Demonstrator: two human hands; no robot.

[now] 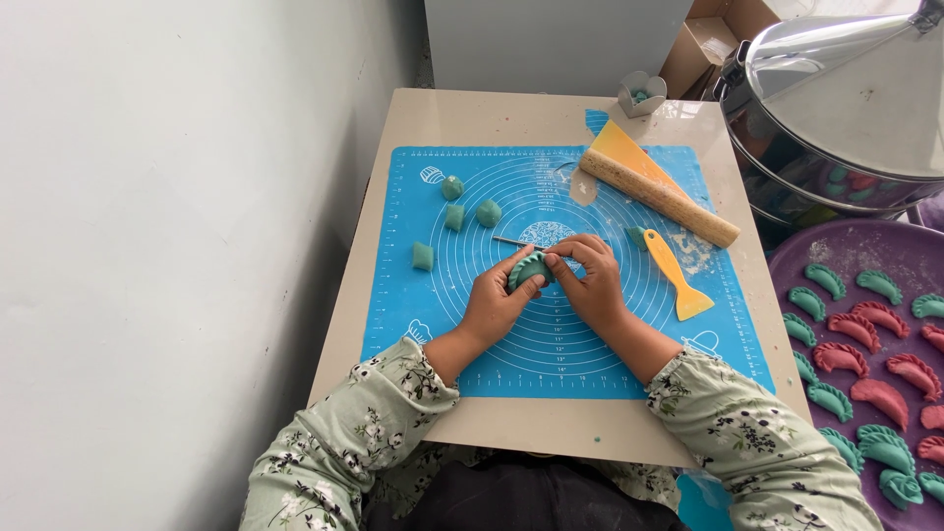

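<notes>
Holding a green dumpling [532, 268] at frame centre, both hands work above the blue mat [433, 324]. The left hand [495, 303] cups it from below with fingers curled around it; the right hand [590, 280] pinches its upper edge between narrow fingertips. The dumpling's long axis runs from lower left to upper right, curved seam uppermost.

Four green dough lumps [454, 217] lie apart at upper left of the mat. A wooden rolling pin [659, 197] lies diagonally at upper right, an orange scraper [634, 157] just beside it and a yellow spatula [675, 280] below.

A purple tray [914, 251] at right holds rows of green and red finished dumplings. A steel steamer [836, 108] stands at upper right; its contents are unclear.

Open mat remains below the hands; the table edge [551, 447] lies near the sleeves.
</notes>
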